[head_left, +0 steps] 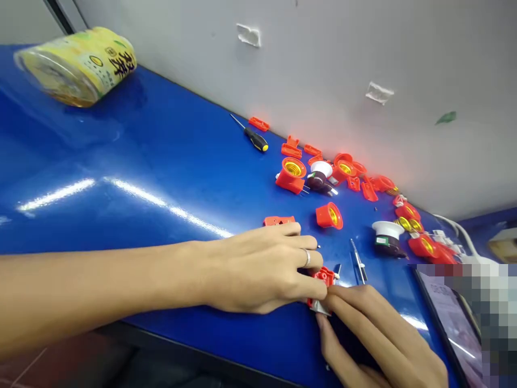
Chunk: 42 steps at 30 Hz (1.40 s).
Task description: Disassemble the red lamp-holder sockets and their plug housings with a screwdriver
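Observation:
My left hand (258, 272) reaches across the blue table (161, 178) with its fingers curled round a small red plastic part (323, 277). A ring sits on one finger. My right hand (375, 334) comes from the lower right and pinches the same red part from below, where a white piece shows. A thin metal screwdriver shaft (357, 262) lies just beyond the hands. A red clip (278, 220) rests beside the left fingers.
Several orange lamp sockets (291, 175) with brass insides, white-capped plugs (388, 237) and small red clips lie along the grey wall. A black-and-yellow screwdriver (252, 136) lies farther back. A yellow jar (78, 64) lies on its side at far left. A phone (452, 318) is at right.

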Tool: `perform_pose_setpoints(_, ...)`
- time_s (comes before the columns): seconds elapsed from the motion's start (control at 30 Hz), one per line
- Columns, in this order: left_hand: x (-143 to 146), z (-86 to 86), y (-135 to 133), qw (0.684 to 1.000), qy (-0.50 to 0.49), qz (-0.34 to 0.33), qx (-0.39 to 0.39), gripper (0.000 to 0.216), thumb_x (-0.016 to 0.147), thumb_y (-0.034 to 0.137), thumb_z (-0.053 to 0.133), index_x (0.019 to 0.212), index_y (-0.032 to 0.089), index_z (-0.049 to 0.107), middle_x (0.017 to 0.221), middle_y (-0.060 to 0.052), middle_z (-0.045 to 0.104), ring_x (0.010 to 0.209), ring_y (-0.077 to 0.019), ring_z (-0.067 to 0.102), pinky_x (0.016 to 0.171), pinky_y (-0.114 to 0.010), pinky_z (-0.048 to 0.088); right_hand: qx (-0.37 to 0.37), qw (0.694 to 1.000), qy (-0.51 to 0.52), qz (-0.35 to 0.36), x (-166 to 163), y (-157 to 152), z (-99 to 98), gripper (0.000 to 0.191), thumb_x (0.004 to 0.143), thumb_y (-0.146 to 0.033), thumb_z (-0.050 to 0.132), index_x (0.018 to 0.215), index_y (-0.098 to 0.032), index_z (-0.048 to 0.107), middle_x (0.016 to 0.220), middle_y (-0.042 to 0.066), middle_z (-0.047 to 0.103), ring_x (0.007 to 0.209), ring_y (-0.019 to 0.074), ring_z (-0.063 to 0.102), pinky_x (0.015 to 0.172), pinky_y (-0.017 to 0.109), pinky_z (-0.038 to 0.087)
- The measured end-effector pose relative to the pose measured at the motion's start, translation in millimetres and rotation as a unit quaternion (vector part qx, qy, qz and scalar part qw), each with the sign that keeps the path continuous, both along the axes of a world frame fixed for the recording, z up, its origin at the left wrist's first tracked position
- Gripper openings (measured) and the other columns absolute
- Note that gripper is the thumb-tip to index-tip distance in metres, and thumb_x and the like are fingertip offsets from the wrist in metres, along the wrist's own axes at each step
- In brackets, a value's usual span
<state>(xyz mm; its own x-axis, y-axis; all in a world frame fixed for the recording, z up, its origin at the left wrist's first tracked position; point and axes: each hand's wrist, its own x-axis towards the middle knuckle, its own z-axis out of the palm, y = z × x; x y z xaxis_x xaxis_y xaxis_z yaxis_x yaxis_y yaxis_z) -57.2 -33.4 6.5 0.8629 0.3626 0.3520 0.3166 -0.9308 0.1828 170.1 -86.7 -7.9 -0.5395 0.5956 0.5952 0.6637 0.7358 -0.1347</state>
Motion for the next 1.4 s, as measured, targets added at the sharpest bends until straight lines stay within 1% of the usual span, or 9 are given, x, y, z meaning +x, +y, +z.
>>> perform_pose_setpoints(0.13, 2.8, -2.4, -0.6, 1.0, -0.006, 0.002, -0.016, 0.016, 0.096, 0.012, 0.056, 0.096, 0.023, 0.068, 0.096, -0.005, 0.066, 0.086, -0.0212, 0.055, 0.075, -0.038, 0.04, 0.004, 1.0, 0.012, -0.008, -1.5, -2.3, -3.8, 0.019, 0.088, -0.013, 0.064, 0.104, -0.022, 0.066, 0.089, 0.002, 0.074, 0.075, 0.0168, 0.072, 0.07, 0.028, 0.06)
perform_pose_setpoints(0.27, 5.3, -4.3, -0.8, 0.997, -0.029, 0.008, -0.066, 0.012, 0.097, 0.016, 0.061, 0.09, 0.023, 0.069, 0.093, -0.003, 0.062, 0.083, -0.0202, 0.056, 0.071, -0.035, 0.04, -0.004, 1.0, 0.001, -0.005, 1.2, -3.5, 0.4, 0.017, 0.089, -0.013, 0.061, 0.103, -0.023, 0.064, 0.086, 0.001, 0.074, 0.075, 0.0154, 0.073, 0.072, 0.026, 0.059)
perform_pose_setpoints(0.37, 5.7, -5.8, -0.4, 0.996, -0.037, 0.003, -0.078, 0.011, 0.097, 0.017, 0.061, 0.09, 0.022, 0.069, 0.093, -0.003, 0.061, 0.084, -0.02, 0.056, 0.07, -0.035, 0.04, 0.006, 0.999, -0.02, -0.028, 2.0, -5.4, 4.3, 0.017, 0.09, -0.012, 0.062, 0.102, -0.023, 0.063, 0.085, 0.0, 0.074, 0.077, 0.0155, 0.073, 0.079, 0.028, 0.059)
perform_pose_setpoints(0.47, 6.1, -6.8, 0.2, 0.997, -0.038, 0.008, -0.07, 0.011, 0.098, 0.019, 0.06, 0.091, 0.022, 0.068, 0.095, -0.003, 0.062, 0.084, -0.0201, 0.056, 0.072, -0.036, 0.039, 0.003, 0.999, -0.025, -0.044, 1.0, -6.3, 4.8, 0.021, 0.087, -0.01, 0.065, 0.103, -0.023, 0.064, 0.088, 0.0, 0.075, 0.077, 0.0157, 0.073, 0.081, 0.029, 0.058)
perform_pose_setpoints(0.73, 7.4, -5.3, 0.0, 0.998, -0.036, 0.016, -0.057, 0.009, 0.098, 0.021, 0.064, 0.089, 0.019, 0.064, 0.096, -0.002, 0.065, 0.085, -0.0192, 0.056, 0.073, -0.035, 0.039, 0.027, 1.0, 0.008, -0.006, -1.2, -1.2, -3.6, 0.02, 0.088, -0.011, 0.064, 0.105, -0.022, 0.067, 0.089, 0.002, 0.075, 0.075, 0.0167, 0.073, 0.067, 0.027, 0.059)
perform_pose_setpoints(0.97, 6.7, -4.5, 0.2, 0.998, -0.024, 0.009, -0.064, 0.006, 0.099, 0.021, 0.059, 0.095, 0.02, 0.064, 0.099, -0.002, 0.065, 0.087, -0.0201, 0.055, 0.073, -0.037, 0.038, 0.038, 0.997, 0.061, -0.02, -9.6, -1.7, -1.4, 0.015, 0.086, -0.007, 0.065, 0.091, -0.02, 0.07, 0.08, -0.001, 0.073, 0.067, 0.0121, 0.07, 0.067, 0.024, 0.056)
perform_pose_setpoints(1.17, 6.1, -5.1, 0.9, 0.998, -0.032, 0.006, -0.061, 0.007, 0.099, 0.019, 0.059, 0.092, 0.019, 0.063, 0.096, -0.003, 0.063, 0.085, -0.0209, 0.054, 0.073, -0.036, 0.037, 0.024, 0.996, 0.064, -0.05, -11.3, -2.5, 2.5, 0.013, 0.085, -0.009, 0.069, 0.09, -0.02, 0.07, 0.082, -0.003, 0.075, 0.073, 0.0112, 0.072, 0.082, 0.024, 0.053)
perform_pose_setpoints(1.27, 6.0, -5.9, 0.9, 0.997, -0.04, 0.006, -0.063, 0.009, 0.099, 0.016, 0.057, 0.092, 0.019, 0.062, 0.094, -0.003, 0.062, 0.085, -0.021, 0.054, 0.073, -0.036, 0.037, 0.042, 0.994, 0.083, -0.054, -10.3, -2.8, 2.8, 0.012, 0.086, -0.009, 0.067, 0.089, -0.021, 0.07, 0.08, -0.003, 0.073, 0.07, 0.0104, 0.07, 0.078, 0.024, 0.053)
perform_pose_setpoints(1.4, 5.8, -5.7, 1.1, 0.997, -0.038, 0.006, -0.069, 0.013, 0.1, 0.016, 0.054, 0.091, 0.019, 0.063, 0.093, -0.003, 0.062, 0.084, -0.0211, 0.054, 0.075, -0.035, 0.038, 0.006, 0.996, 0.078, -0.032, -9.5, -1.8, 3.5, 0.013, 0.085, -0.008, 0.067, 0.09, -0.02, 0.069, 0.08, -0.003, 0.074, 0.07, 0.0095, 0.07, 0.072, 0.022, 0.053)
